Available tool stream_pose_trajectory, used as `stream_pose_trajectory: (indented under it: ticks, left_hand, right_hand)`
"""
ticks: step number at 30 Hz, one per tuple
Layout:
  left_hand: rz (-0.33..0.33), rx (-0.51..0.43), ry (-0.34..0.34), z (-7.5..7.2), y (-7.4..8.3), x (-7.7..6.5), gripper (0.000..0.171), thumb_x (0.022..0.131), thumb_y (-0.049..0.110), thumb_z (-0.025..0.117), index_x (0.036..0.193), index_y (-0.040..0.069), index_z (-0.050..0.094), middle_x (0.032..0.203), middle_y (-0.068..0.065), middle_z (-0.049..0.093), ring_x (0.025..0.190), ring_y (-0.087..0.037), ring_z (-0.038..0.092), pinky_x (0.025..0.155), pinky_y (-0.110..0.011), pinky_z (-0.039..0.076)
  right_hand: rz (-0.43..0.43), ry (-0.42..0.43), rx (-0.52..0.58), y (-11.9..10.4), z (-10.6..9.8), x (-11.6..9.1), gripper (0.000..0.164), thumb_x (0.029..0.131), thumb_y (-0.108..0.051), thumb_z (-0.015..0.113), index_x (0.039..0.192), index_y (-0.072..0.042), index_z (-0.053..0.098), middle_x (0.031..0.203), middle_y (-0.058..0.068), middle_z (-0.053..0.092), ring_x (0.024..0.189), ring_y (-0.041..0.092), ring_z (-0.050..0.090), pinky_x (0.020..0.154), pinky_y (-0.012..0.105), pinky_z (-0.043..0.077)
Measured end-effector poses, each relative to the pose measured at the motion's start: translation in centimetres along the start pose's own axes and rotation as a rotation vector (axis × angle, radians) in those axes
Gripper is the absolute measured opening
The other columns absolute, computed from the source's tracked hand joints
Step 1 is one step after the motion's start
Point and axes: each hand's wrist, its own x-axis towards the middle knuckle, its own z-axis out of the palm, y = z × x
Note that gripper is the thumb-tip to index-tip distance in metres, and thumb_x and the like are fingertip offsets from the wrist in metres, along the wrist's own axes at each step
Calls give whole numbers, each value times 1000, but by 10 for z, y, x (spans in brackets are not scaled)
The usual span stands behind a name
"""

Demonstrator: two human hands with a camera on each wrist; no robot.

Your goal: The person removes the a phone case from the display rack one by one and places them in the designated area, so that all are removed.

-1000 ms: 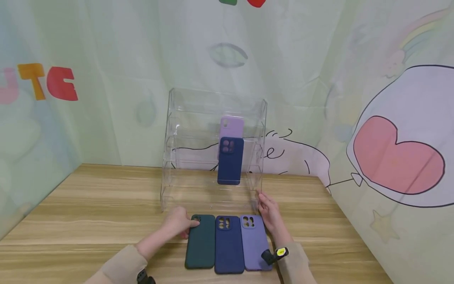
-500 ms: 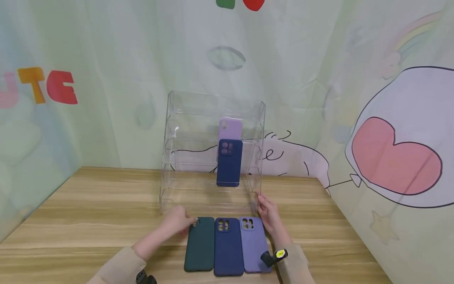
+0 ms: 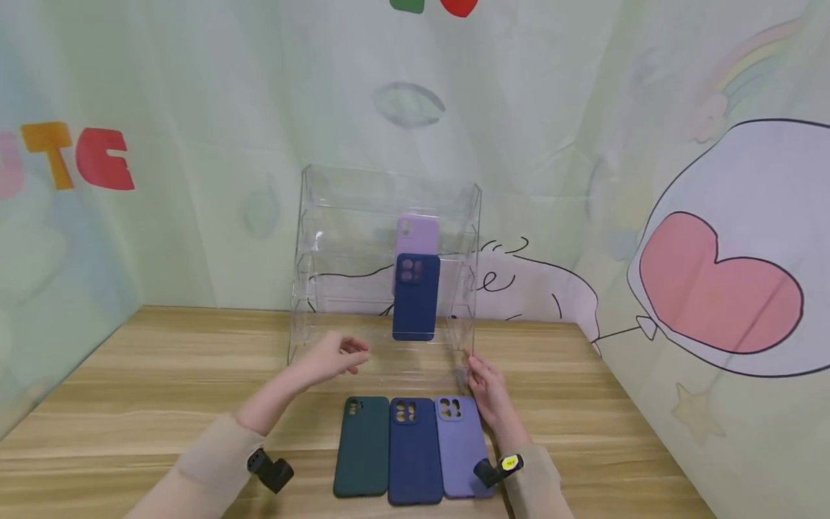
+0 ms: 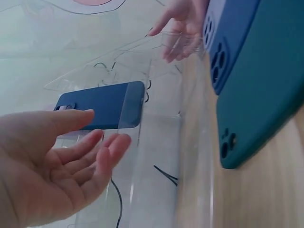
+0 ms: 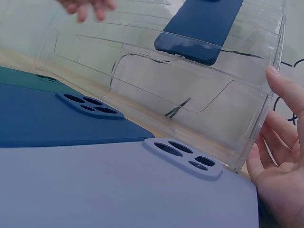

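Three phone cases lie side by side on the wooden table: a dark green case, a navy case and a lilac case. Behind them stands a clear acrylic tiered stand. It holds another navy case upright, with a light purple case on the tier above. My left hand hovers with relaxed fingers before the stand's lower front, holding nothing. My right hand rests with straight fingers against the stand's front right corner. The left wrist view shows the empty palm near the racked navy case.
Pale printed curtains hang close behind and to the right of the stand. The table's right edge runs near the curtain. Bare wood lies left of the stand and of the cases. Small cameras sit on both wrists.
My left hand has lifted off the top of the dark green case and moved up and forward to the stand's front. The right hand stayed at the stand's corner.
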Motion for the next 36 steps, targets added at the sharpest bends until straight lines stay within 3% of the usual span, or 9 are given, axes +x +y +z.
stream_pose_trajectory:
  ticks: [4,9,13,16,24,30,36]
  left_hand:
    - [63,-6,84,-7,5,13,30,95,12,61,117,-8,61,106,-23,69,82,-25,70,72,-36,59]
    - [125,-22,179,-10,10,28,39,95,13,63,129,-5,55,124,-24,62,102,-35,67,85,-43,58]
    - [147,-120,221,-11,15,40,48,96,13,62,139,0,46,136,-23,54,116,-39,60,94,-50,54]
    - [170,-191,258,-11,20,50,49,96,12,62,140,0,45,136,-22,53,119,-38,58,98,-49,52]
    - [204,-227,368,-9,33,67,47,94,11,64,136,-2,49,133,-22,57,120,-36,57,99,-49,49]
    - [218,-266,404,-7,33,78,47,93,7,65,136,-3,49,135,-23,55,123,-36,55,100,-50,48]
    - [222,-277,429,-5,34,92,49,92,6,65,137,-5,48,137,-23,54,125,-39,53,102,-49,48]
  right_hand:
    - [10,4,9,-2,0,0,52,100,-11,51,143,11,32,133,-6,61,110,-1,57,98,15,44]
    - [13,7,4,-3,1,-1,52,100,-11,51,143,11,32,133,-5,61,113,2,55,99,15,43]
    - [9,3,-8,-4,2,-1,52,100,-12,51,143,11,32,137,-3,58,116,4,54,99,14,43]
    - [12,4,-9,-4,2,-1,51,100,-13,52,143,9,34,137,-4,59,115,3,54,97,14,44]
    - [14,-1,-17,-1,0,-2,46,101,-14,50,142,5,38,137,-4,58,109,-2,57,96,13,44]
    - [19,3,5,0,-1,0,38,102,-12,48,138,-2,47,122,-14,65,109,-2,57,95,14,44]
    - [31,9,9,-1,-1,1,43,102,-12,48,142,2,40,123,-14,64,109,-2,56,94,13,44]
